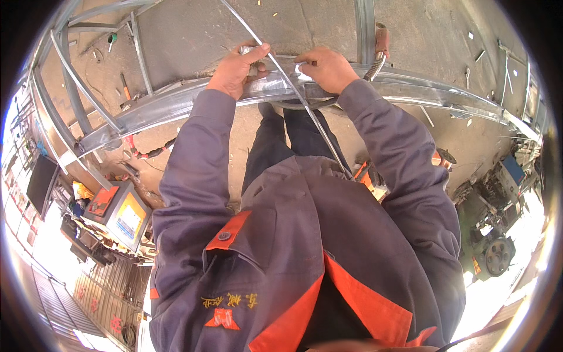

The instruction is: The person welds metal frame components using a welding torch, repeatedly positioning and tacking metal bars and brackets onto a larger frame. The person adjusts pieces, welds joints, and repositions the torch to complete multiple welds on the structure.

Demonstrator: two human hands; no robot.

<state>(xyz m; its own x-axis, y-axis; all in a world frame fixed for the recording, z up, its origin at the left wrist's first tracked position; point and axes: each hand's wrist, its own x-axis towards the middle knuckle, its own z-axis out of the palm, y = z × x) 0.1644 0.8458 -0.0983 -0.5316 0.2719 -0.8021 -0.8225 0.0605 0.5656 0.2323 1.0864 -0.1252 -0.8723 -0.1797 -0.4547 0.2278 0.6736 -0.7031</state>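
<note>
A long thin metal rod (299,94) slants from the top of the view down to the front of my jacket. My left hand (234,70) is closed, its fingertips on the rod, with a small shiny metal piece (248,53) beside the fingers. Below it runs a silvery metal beam (270,85), laid crosswise in front of my legs. My right hand (328,69) is over the beam just right of the rod, fingers curled and pressed together. A small bright white patch (301,73) shows at its fingertips; what it is cannot be made out.
A reddish handle with a coiled metal sleeve (378,63) rests by the beam, next to an upright metal bar (365,29). A welded frame (88,70) stands at left. A box-shaped machine (120,214) sits lower left, machinery with a wheel (498,255) at right.
</note>
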